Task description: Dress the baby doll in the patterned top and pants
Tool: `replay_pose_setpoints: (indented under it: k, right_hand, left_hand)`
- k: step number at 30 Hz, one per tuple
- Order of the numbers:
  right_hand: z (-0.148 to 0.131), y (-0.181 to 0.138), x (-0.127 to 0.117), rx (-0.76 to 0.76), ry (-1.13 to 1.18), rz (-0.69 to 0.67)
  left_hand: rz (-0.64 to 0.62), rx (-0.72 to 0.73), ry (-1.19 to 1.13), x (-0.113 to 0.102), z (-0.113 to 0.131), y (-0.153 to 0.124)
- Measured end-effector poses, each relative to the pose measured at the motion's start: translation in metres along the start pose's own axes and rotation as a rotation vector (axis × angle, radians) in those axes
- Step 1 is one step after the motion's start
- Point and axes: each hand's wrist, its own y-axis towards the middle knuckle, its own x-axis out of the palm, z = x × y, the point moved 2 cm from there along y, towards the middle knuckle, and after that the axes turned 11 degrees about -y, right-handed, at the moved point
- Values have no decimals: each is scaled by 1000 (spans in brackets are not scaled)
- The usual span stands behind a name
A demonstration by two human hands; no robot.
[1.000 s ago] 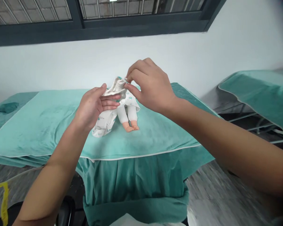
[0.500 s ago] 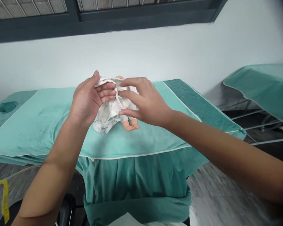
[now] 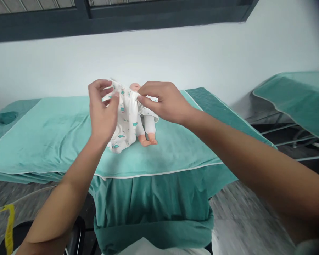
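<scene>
A small baby doll [image 3: 145, 132] lies on a teal padded table [image 3: 55, 141], its bare feet toward me and its head just showing behind my fingers. I hold up a white baby garment [image 3: 126, 124] with teal prints above the doll. My left hand [image 3: 103, 109] pinches its upper left edge. The upper right edge is pinched by my right hand [image 3: 163, 102]. The cloth hangs down between both hands, and its lower end rests on the table beside the doll's legs.
A second teal-covered table [image 3: 295, 99] stands at the right, with metal rails below it. A white wall and a dark window frame [image 3: 117, 17] are behind. A dark stool [image 3: 74, 230] and a yellow strap [image 3: 9, 230] sit low at the left.
The garment was bunched between my hands; now both hands have pulled it up and spread it, so it hangs flat. My left hand turned from an open palm to a pinch.
</scene>
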Motion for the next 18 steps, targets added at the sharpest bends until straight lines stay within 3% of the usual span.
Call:
replay_pose_setpoints:
  k: [3,6,8,15,18]
  right_hand:
    - [0,-1,5,38,117,-21]
    - [4,-8,11,154,244,-33]
    - [8,-14,15,236,329,-32]
    - [9,-20,23,384,504,-37]
    - [8,-20,22,425,521,-56]
  left_hand:
    - [-289,27,156,3,-9,-3]
    - [-585,-202,41,7,-16,-9]
    - [-671,-340,-75,8,-20,-12]
    - [-638,-471,-297,15,-36,-16]
    - [-464,-469,-315,15,-35,-13]
